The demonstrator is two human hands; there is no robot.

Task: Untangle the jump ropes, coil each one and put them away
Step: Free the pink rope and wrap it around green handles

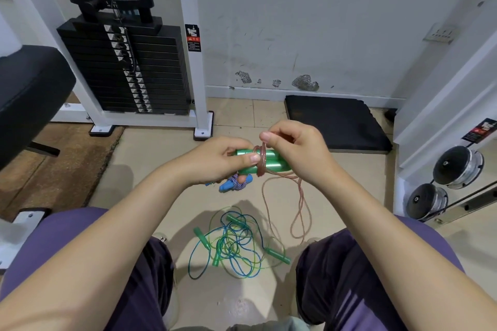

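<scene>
My left hand (215, 161) grips two green handles (271, 161) held side by side. A clear pink rope (262, 160) is wound several times around them. My right hand (293, 148) pinches that pink rope just above the handles; the rest of the rope hangs in long loops (298, 207) down toward the floor. On the floor between my knees lies a tangle of green and blue ropes (231, 246) with green handles. Farther off, under my left hand, lies a blue-handled rope (235, 184) with a striped cord, bundled.
A weight stack machine (126, 62) with a white frame stands at the back left, a black padded seat (29, 94) at the far left. A black mat (336, 121) lies by the wall. Dumbbells (443, 183) sit on a rack at the right.
</scene>
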